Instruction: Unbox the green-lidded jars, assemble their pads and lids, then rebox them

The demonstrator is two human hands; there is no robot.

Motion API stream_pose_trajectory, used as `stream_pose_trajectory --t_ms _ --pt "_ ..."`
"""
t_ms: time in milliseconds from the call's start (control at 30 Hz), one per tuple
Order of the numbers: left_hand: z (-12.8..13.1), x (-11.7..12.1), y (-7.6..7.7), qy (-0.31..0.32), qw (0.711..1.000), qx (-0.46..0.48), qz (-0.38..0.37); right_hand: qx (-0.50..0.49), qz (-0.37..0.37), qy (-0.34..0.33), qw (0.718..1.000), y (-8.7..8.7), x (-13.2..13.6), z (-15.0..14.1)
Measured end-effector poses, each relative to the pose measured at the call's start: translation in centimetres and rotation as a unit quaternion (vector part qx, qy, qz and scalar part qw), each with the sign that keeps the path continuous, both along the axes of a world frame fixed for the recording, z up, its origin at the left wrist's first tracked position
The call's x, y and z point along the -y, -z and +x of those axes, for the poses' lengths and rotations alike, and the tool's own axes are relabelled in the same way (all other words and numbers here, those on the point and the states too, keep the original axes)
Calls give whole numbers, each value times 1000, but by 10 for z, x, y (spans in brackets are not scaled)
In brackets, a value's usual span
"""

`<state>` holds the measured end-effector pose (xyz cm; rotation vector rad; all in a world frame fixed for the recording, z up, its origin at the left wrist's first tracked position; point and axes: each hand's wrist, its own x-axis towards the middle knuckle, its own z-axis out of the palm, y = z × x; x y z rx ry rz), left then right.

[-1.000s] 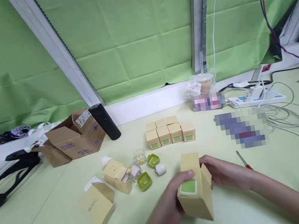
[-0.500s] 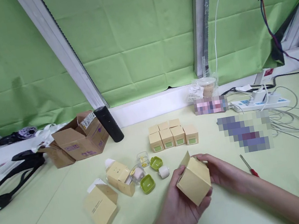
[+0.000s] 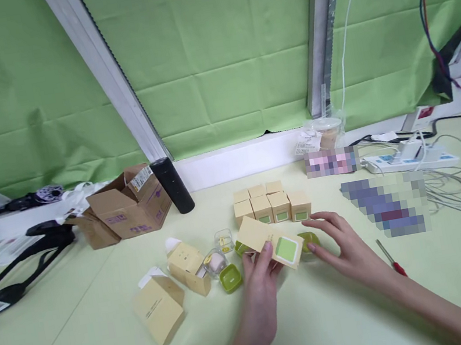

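My left hand (image 3: 263,285) grips a small tan cardboard box (image 3: 256,233), tilted, its green window facing up to the right. Just right of it lies a green container (image 3: 310,238) on the table. My right hand (image 3: 341,239) is at this container with thumb and fingers spread around its right side; whether they touch it I cannot tell. Left of the box are another green container (image 3: 230,278), a clear case (image 3: 215,262) with a pale piece inside and a second clear case (image 3: 224,240). Part of a further green piece (image 3: 240,247) shows behind the held box.
Several closed tan boxes (image 3: 262,208) stand in rows behind my hands. Two opened tan boxes (image 3: 160,311) lie at left. Farther back are a brown carton (image 3: 130,210) and a black cylinder (image 3: 172,186). A red-handled screwdriver (image 3: 392,258), cables and a power strip (image 3: 414,159) lie at right.
Both hands held the tan box before; now only my left hand does, turned and farther forward. A green container now shows on the table by my right hand, which has come off the box.
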<state>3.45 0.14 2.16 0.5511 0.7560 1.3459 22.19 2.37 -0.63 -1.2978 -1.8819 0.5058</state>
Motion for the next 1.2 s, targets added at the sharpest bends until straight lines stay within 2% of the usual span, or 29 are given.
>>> stream_pose_trajectory --t_ms 100,200,267,333,433,533,600,667,733,800,900,1067,1200 --pt "7 4 6 -4 999 -22 48 -133 -78 -50 987 -5 8 -8" --pt "14 7 8 -2 997 -39 63 -260 -159 -112 946 -9 12 -14" --pt "17 8 9 -21 996 -60 64 -304 -180 -123 927 -11 14 -16" --pt "20 9 10 -47 993 -83 64 -316 -184 -114 924 -12 16 -17" --pt "20 10 9 -77 990 -104 55 -301 -179 -78 934 -12 19 -17" --pt "16 9 7 -61 994 -79 48 -260 -165 -52 950 -10 21 -14" --pt "12 8 6 -40 996 -61 43 -205 -102 -51 972 -11 22 -12" --pt "8 6 7 -33 997 -62 31 -116 -1 -61 991 -12 23 -10" --pt "5 5 9 -39 996 -74 17 -23 79 -82 993 -13 23 -10" --pt "4 4 11 -51 995 -84 14 30 108 -104 988 -15 24 -11" --pt "4 3 12 -64 993 -93 18 35 97 -103 989 -18 26 -13" --pt "5 2 12 -64 990 -119 28 -5 47 -57 997 -19 29 -16" --pt "7 1 11 -74 985 -156 4 -15 30 -41 999 -17 28 -16"
